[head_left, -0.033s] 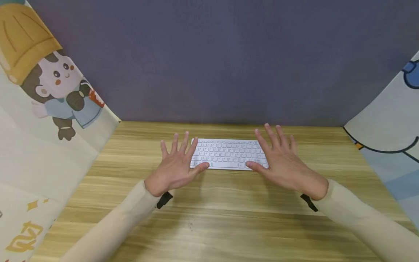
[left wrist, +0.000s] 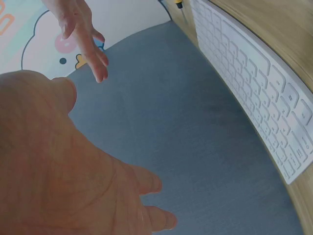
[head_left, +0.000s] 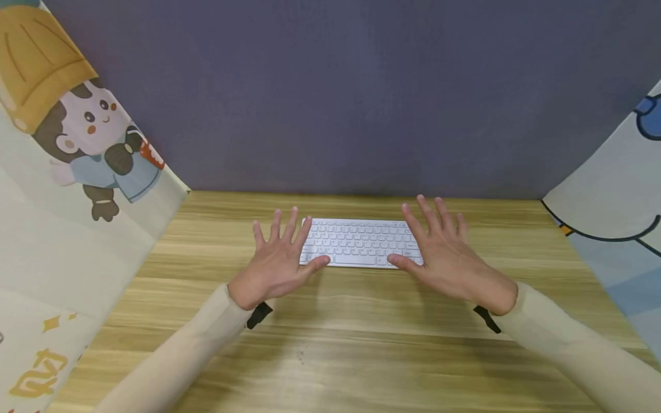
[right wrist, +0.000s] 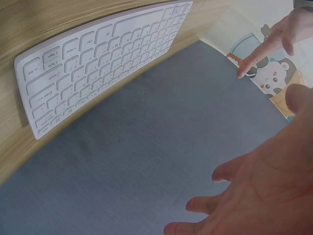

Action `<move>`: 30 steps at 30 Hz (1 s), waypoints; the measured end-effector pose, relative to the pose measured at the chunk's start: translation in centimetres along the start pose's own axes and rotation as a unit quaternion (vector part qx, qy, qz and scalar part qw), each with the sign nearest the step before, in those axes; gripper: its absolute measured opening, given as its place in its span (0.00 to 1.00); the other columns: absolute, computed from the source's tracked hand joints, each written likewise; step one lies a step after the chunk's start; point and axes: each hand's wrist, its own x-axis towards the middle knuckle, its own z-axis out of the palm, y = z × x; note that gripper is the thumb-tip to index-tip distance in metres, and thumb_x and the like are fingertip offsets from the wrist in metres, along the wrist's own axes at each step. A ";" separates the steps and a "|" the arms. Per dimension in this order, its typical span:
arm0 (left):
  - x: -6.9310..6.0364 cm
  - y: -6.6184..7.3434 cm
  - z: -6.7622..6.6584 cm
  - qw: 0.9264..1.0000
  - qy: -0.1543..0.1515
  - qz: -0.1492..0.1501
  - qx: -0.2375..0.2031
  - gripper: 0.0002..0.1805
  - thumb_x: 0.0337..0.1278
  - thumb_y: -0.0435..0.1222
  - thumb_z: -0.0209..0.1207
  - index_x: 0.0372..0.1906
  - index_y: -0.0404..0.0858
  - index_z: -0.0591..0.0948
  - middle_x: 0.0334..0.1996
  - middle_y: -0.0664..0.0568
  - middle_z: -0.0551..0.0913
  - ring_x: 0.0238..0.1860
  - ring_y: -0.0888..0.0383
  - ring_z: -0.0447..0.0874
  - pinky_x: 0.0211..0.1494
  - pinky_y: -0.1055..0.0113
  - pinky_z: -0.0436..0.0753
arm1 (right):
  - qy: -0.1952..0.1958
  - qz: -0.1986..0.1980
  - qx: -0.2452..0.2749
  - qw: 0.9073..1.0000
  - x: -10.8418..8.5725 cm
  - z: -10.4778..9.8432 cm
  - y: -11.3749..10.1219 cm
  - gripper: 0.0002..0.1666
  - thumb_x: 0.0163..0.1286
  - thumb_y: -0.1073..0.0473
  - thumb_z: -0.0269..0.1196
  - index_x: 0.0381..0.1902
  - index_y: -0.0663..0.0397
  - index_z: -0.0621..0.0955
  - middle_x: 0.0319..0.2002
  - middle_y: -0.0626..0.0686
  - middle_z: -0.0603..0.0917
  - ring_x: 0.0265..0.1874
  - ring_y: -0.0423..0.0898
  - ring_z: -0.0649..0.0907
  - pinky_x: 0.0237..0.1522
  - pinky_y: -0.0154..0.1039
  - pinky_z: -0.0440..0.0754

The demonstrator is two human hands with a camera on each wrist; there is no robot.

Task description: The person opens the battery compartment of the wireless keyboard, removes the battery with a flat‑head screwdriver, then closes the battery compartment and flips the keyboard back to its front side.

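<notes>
Keyboard (head_left: 361, 236) lies flat on the counter (head_left: 330, 344), its ends partly covered in the head view by your left hand (head_left: 276, 264) and right hand (head_left: 446, 258). Fingers on both hands are spread, gripping nothing; the wrist views show them apart from it. Risk: if either wrist sinks, a thumb could press keys unintentionally. Uneven pushing at one end would likely skew it. A yellow item (left wrist: 179, 5), cut off in your left wrist view, could be knocked by careless right-hand movement.
</notes>
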 end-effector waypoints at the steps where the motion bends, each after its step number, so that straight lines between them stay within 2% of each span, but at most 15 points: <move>1: -0.1 -0.1 0.0 1.000 0.000 0.001 0.002 0.50 0.57 0.71 0.32 0.75 0.41 0.47 0.73 0.40 0.37 0.70 0.38 0.26 0.60 0.31 0.29 | 0.000 0.001 0.002 1.000 0.0 0.0 -0.1 0.54 0.65 0.26 0.47 0.76 0.46 0.41 0.74 0.61 0.38 0.70 0.62 0.35 0.59 0.72 0.38; 7: -0.4 -0.3 -0.3 1.000 -0.002 0.004 0.013 0.50 0.57 0.71 0.31 0.75 0.42 0.46 0.73 0.40 0.37 0.70 0.38 0.25 0.60 0.31 0.29 | -0.006 0.007 0.010 1.000 -0.1 0.1 -0.3 0.54 0.65 0.27 0.47 0.76 0.48 0.41 0.74 0.61 0.36 0.69 0.62 0.33 0.59 0.72 0.36; 15: -0.7 -0.9 -0.5 1.000 -0.007 0.003 0.019 0.50 0.56 0.72 0.28 0.75 0.43 0.45 0.73 0.41 0.35 0.70 0.38 0.25 0.60 0.31 0.28 | -0.013 0.018 0.013 1.000 0.5 0.2 -0.4 0.56 0.63 0.24 0.46 0.76 0.48 0.42 0.74 0.59 0.35 0.69 0.60 0.32 0.57 0.74 0.38; 20: -0.3 -1.3 -0.5 1.000 -0.015 -0.004 0.010 0.51 0.55 0.73 0.27 0.75 0.43 0.44 0.73 0.43 0.34 0.70 0.40 0.24 0.60 0.32 0.26 | -0.019 0.021 0.011 1.000 0.8 0.2 -0.2 0.57 0.62 0.23 0.46 0.76 0.48 0.41 0.74 0.60 0.35 0.70 0.63 0.35 0.57 0.74 0.39; 30: 0.7 -2.4 0.1 1.000 -0.018 -0.009 0.016 0.51 0.55 0.73 0.25 0.75 0.44 0.43 0.74 0.44 0.34 0.72 0.43 0.27 0.63 0.35 0.30 | -0.002 0.015 0.017 1.000 1.4 1.0 0.2 0.60 0.60 0.22 0.47 0.76 0.51 0.43 0.74 0.61 0.39 0.70 0.62 0.38 0.58 0.73 0.40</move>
